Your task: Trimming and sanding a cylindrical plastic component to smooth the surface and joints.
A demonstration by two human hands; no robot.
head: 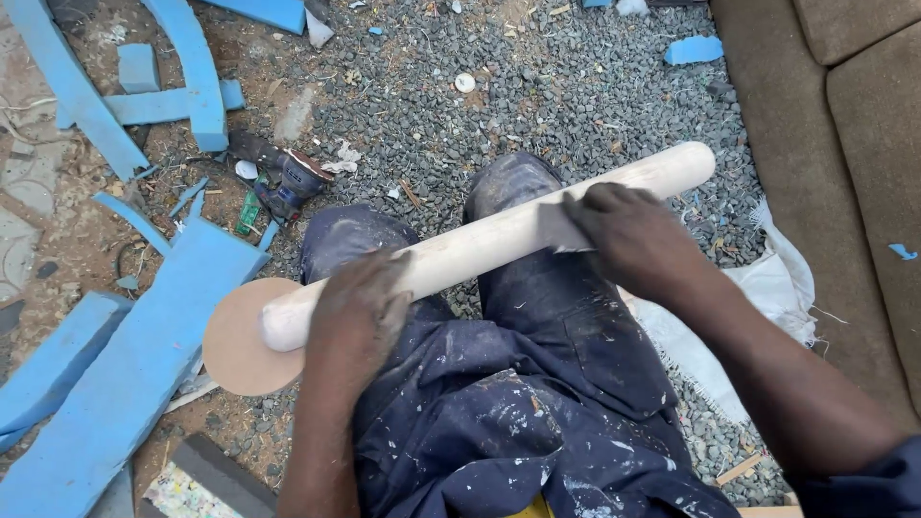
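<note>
Wooden dowel [489,245], thick, pale and round-ended, lies slantwise across the person's lap, resting on both knees of the paint-spattered navy overalls [537,384], low end at the left and high end out toward the upper right. Left hand [357,312] comes down over the lower part of the dowel, fingers curled around the wood and clamped on it near the rounded butt. Right hand [633,240] sits farther up the shaft, fingers bent and pressing a small grey piece of sandpaper [559,228] flat against the dowel's surface, thumb side toward the lap. Just beneath the lower end, a flat round tan disc [230,345] lies on the ground, partly covered by the dowel's tip. Gravel [537,105] spreads out in front of the knees, littered with chips and scraps. Off to the left, blue foam offcuts [144,355] lie in strips and slabs, and among them sits a small power sander [293,182], on its side near the left knee. At the right, a brown sofa [825,125] edges in, with a white woven sack [758,297] crumpled on the ground beside it, under the right forearm.
</note>
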